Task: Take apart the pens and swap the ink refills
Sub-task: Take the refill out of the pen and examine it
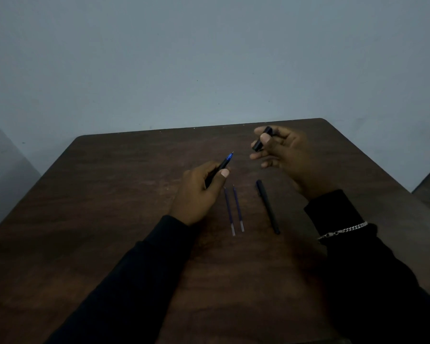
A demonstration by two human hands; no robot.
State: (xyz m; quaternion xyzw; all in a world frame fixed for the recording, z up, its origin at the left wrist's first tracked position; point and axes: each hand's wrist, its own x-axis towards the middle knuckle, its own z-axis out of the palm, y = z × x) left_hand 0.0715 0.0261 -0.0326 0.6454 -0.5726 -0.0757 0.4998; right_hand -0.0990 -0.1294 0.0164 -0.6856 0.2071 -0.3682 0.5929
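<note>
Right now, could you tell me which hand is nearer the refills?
Left. The left hand is close beside the refills; the right hand is farther back, to their right.

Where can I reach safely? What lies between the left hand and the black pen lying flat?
Two thin blue ink refills, side by side; head view.

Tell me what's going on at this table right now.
A person is working on pens at a dark wooden table. The left hand grips an uncapped pen with a blue tip; the right hand holds a black cap. Two blue refills lie side by side on the table, another black pen beside them.
</note>
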